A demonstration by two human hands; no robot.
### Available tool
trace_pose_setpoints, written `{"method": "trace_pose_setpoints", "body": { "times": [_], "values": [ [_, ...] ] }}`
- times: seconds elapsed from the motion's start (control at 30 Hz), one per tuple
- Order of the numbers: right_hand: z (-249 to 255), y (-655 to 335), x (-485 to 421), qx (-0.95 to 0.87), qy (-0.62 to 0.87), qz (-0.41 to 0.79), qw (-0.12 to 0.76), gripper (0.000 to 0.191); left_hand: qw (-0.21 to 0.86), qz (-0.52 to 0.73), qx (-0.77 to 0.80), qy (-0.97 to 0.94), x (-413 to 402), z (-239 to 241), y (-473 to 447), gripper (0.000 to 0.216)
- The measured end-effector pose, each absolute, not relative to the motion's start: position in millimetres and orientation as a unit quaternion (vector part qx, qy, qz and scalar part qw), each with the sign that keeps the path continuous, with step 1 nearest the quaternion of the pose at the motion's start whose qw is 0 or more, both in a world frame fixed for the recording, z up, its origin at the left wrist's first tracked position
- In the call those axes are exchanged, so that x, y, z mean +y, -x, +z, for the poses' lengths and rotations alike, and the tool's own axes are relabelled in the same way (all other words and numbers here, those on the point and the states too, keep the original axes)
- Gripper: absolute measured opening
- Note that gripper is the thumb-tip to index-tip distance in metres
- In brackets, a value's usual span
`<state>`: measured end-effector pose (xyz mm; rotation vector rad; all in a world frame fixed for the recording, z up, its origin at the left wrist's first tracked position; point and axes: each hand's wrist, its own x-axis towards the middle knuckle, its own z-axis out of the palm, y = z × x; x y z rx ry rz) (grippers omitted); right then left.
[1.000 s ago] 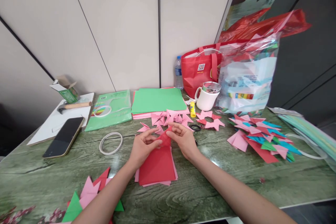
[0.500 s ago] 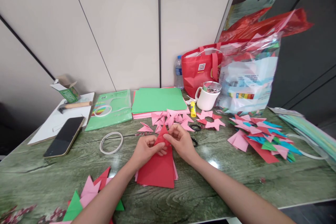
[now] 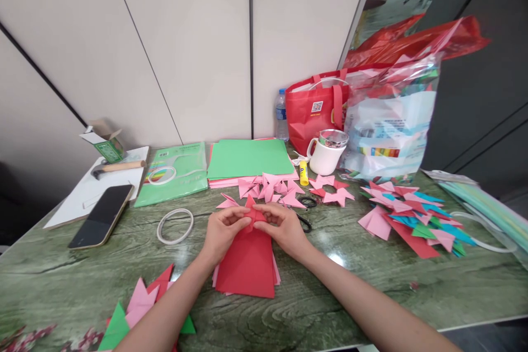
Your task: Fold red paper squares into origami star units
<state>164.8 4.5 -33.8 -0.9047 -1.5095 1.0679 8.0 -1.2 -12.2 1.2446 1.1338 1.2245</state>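
Note:
Between my two hands is a piece of folded red paper [image 3: 250, 214] with a point sticking up at its top. My left hand [image 3: 223, 229] pinches its left side with thumb and fingers. On the other side my right hand [image 3: 284, 226] grips it the same way, so its middle is partly covered. Just beneath lies a stack of red paper sheets [image 3: 247, 267], with pink edges showing at its sides. Folded pink paper pieces [image 3: 270, 187] are heaped right behind my hands. Black scissors [image 3: 305, 224] lie partly hidden beside my right hand.
Green paper [image 3: 249, 157], a glue stick [image 3: 303, 173] and a white mug [image 3: 328, 153] stand or lie at the back. Tape rolls [image 3: 175, 226], a phone [image 3: 101, 216] and a hammer [image 3: 119, 166] are left. Folded paper shapes [image 3: 412, 209] lie right; others [image 3: 140, 302] sit front left.
The red paper has gone from a tall triangle to a smaller, more compact folded shape. Both hands now pinch it at its two sides, level with each other.

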Motion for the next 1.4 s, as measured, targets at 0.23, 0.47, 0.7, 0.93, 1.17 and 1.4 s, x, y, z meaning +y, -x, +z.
{"method": "trace_pose_setpoints", "body": {
  "times": [0.23, 0.47, 0.7, 0.93, 1.17, 1.4],
  "values": [
    [-36.3, -167.5, 4.2, -0.715, 0.371, 0.279, 0.522, 0.030, 0.365, 0.506, 0.514, -0.588, -2.4, -13.6, -7.8, 0.016],
    [-35.9, -167.8, 4.2, -0.735, 0.370, 0.206, 0.530, 0.024, 0.375, 0.501, 0.481, -0.614, -0.5, -20.3, -6.2, 0.022],
    [-28.4, -163.7, -1.8, -0.740, 0.360, 0.171, 0.542, 0.019, 0.333, 0.516, 0.458, -0.643, -1.1, -20.6, -5.6, 0.012],
    [-25.9, -164.0, -3.7, -0.732, 0.382, 0.143, 0.546, 0.010, 0.302, 0.516, 0.441, -0.669, -3.2, -15.9, -6.5, 0.004],
    [-24.8, -161.7, -4.1, -0.676, 0.369, 0.341, 0.539, 0.013, 0.396, 0.502, 0.442, -0.629, -2.6, -15.1, -6.3, 0.007],
    [-25.3, -162.4, -0.2, -0.620, 0.389, 0.432, 0.527, 0.018, 0.437, 0.498, 0.441, -0.606, -4.3, -10.7, -9.7, 0.013]
  ]
}}
